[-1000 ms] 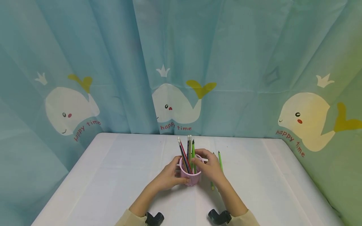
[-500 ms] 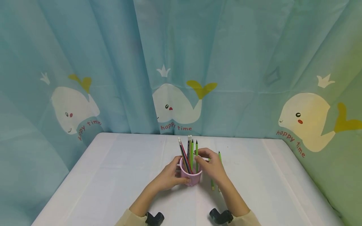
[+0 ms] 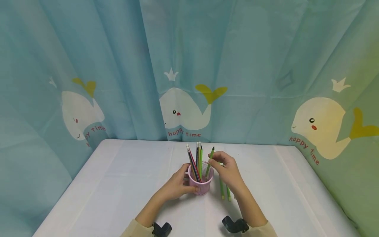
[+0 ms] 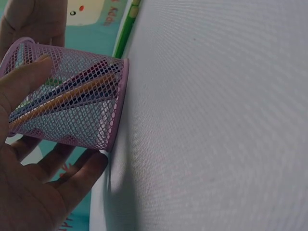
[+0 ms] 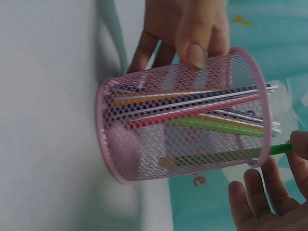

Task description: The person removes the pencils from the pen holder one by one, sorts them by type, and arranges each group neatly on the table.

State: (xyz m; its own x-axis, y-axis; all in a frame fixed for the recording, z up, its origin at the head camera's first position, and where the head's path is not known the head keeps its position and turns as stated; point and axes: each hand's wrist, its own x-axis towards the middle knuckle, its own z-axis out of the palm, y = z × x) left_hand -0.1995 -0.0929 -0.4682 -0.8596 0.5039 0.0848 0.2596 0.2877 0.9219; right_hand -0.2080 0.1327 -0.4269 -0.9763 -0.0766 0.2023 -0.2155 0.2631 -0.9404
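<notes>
The person wears a pale beige garment, with the left sleeve [image 3: 134, 229] and the right sleeve [image 3: 261, 231] both plain, matte and ending in a simple cuff edge above the wrist. At each cuff sits a smooth black fitting, the left fitting [image 3: 162, 229] and the right fitting [image 3: 234, 225] alike, bent like a short pipe elbow with a thick, rounded end jutting inward. Bare of gloves, the left grip [image 5: 188, 29] shows a short, rounded thumbnail in the right wrist view.
</notes>
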